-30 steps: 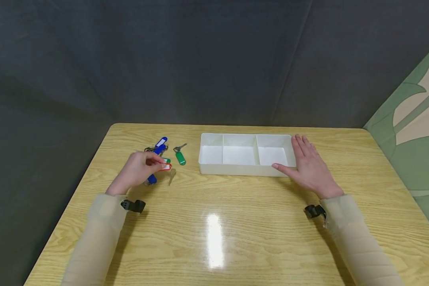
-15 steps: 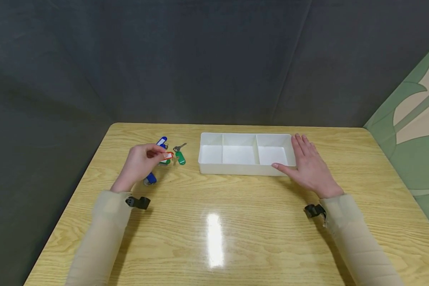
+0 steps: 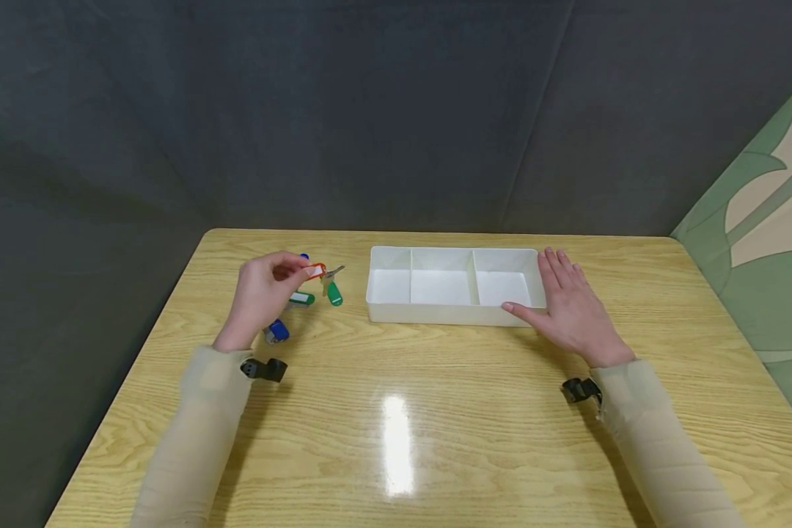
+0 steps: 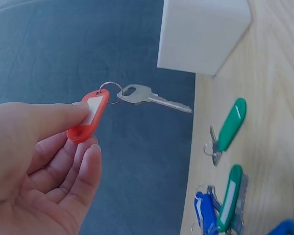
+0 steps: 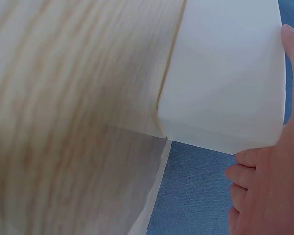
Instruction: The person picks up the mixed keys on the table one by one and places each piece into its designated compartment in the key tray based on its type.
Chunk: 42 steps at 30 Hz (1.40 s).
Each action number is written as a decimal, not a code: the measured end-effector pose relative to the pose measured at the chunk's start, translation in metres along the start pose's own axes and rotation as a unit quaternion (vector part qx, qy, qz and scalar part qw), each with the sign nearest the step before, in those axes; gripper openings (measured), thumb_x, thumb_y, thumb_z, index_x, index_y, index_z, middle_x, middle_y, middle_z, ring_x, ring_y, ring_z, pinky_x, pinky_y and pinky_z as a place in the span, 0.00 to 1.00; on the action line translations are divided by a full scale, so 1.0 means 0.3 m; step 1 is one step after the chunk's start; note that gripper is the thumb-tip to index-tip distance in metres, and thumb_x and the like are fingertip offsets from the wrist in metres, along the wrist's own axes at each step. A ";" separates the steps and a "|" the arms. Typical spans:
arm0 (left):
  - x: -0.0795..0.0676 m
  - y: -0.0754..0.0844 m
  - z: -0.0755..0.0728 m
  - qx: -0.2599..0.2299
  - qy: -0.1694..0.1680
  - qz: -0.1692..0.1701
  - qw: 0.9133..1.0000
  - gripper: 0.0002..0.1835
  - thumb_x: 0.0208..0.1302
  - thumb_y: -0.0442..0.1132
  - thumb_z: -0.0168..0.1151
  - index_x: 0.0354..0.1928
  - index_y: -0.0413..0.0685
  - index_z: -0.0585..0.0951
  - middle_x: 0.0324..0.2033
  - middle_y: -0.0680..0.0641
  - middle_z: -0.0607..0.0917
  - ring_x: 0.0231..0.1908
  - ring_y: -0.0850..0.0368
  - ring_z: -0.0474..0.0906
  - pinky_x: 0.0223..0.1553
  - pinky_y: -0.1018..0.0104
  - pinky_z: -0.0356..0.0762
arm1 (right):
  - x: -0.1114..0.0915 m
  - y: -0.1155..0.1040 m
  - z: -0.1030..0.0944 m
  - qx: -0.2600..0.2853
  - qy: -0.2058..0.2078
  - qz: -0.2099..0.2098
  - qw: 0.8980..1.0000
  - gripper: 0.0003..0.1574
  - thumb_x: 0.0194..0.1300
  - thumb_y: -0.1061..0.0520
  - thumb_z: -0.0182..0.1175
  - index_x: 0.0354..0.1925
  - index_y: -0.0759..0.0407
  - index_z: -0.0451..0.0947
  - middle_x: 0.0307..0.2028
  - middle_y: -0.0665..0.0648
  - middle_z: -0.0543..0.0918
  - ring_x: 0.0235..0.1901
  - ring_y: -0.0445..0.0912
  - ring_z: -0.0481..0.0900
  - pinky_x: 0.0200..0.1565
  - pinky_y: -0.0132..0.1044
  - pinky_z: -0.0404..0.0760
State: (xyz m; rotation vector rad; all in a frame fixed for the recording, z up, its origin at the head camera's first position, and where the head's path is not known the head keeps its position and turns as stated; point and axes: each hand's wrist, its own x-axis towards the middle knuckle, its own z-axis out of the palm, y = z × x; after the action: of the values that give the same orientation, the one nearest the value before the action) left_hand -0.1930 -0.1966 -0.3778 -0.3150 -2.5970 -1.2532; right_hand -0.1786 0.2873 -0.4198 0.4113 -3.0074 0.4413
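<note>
L hand [image 3: 260,297] pinching red tag [image 4: 94,116] w/ key [image 4: 143,93]; R hand [image 3: 573,315] spread, prob. touching tray [image 3: 435,314].

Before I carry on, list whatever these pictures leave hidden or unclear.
Head view: the left hand hides most of the far blue tag.
Left wrist view: the left hand covers part of the red tag's label; any writing there can't be made out.
Left wrist view: the bottom edge cuts off the near blue tag.
Right wrist view: the tray hides its inside behind its outer wall.
</note>
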 end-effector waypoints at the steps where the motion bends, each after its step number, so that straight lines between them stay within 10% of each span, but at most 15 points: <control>1: 0.002 0.006 0.002 0.000 0.003 0.001 1.000 0.06 0.67 0.36 0.70 0.43 0.42 0.88 0.35 0.47 0.88 0.32 0.54 0.80 0.31 0.70 0.77 | 0.000 0.000 -0.001 0.000 0.000 0.000 1.000 0.70 0.68 0.24 0.54 0.79 0.71 0.38 0.78 0.71 0.42 0.78 0.59 0.34 0.74 0.54 0.34; 42: 0.048 0.223 0.161 -0.119 -0.067 0.028 0.990 0.06 0.66 0.42 0.72 0.41 0.50 0.90 0.37 0.55 0.88 0.35 0.57 0.81 0.38 0.60 0.80 | -0.006 -0.003 0.004 0.007 0.002 -0.002 1.000 0.70 0.68 0.24 0.54 0.79 0.72 0.38 0.78 0.72 0.42 0.78 0.61 0.34 0.74 0.55 0.34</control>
State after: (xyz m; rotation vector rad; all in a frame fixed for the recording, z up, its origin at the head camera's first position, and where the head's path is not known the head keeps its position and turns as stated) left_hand -0.1926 -0.1165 -0.3533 -0.5298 -2.5260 -1.5755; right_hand -0.1766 0.2867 -0.4211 0.4168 -3.0012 0.4634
